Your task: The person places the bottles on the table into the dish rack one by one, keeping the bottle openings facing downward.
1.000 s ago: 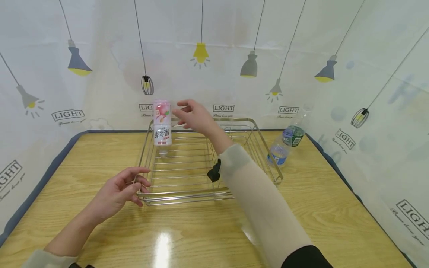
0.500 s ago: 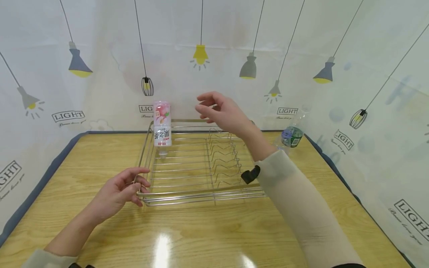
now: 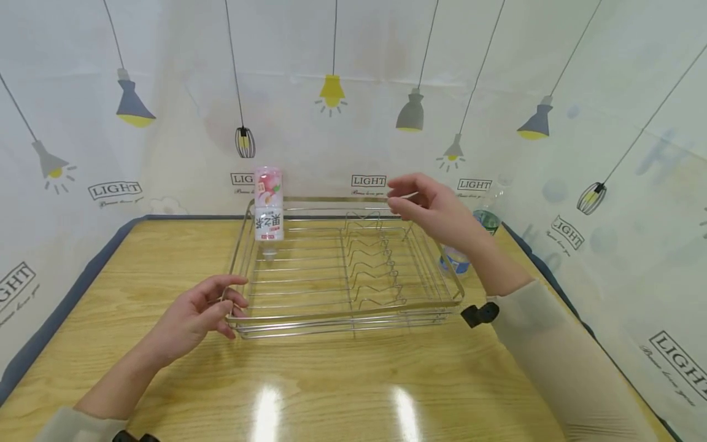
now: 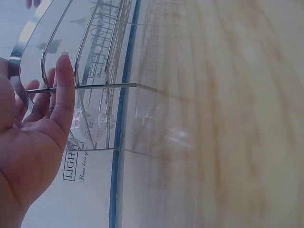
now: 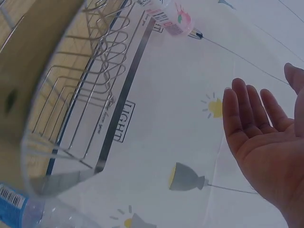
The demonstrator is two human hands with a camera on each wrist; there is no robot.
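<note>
A metal wire dish rack [image 3: 342,318] stands on the wooden table in the head view. My left hand [image 3: 193,316] grips its near left corner; the left wrist view shows the fingers [image 4: 64,102] bent round the wires and rim. Upside down in the back left of the rack is a drink bottle [image 3: 269,209] with a pink and white label, neck among the wires. Over the rack's back right part hovers my right hand [image 3: 436,212], holding nothing, its fingers loosely bent. In the right wrist view, the right palm [image 5: 270,147] faces up, apart from the rack.
Right of the rack stands a clear plastic bottle [image 3: 455,262] with a blue label, partly behind my right hand. Behind it is another bottle [image 3: 487,220] with a green label. A lamp-patterned cloth [image 3: 309,141] encloses the table's back and sides.
My right hand has moved away from the pink-labelled bottle, rightward to the rack's back right side. The left hand keeps its grip on the corner, and the bottle stays put.
</note>
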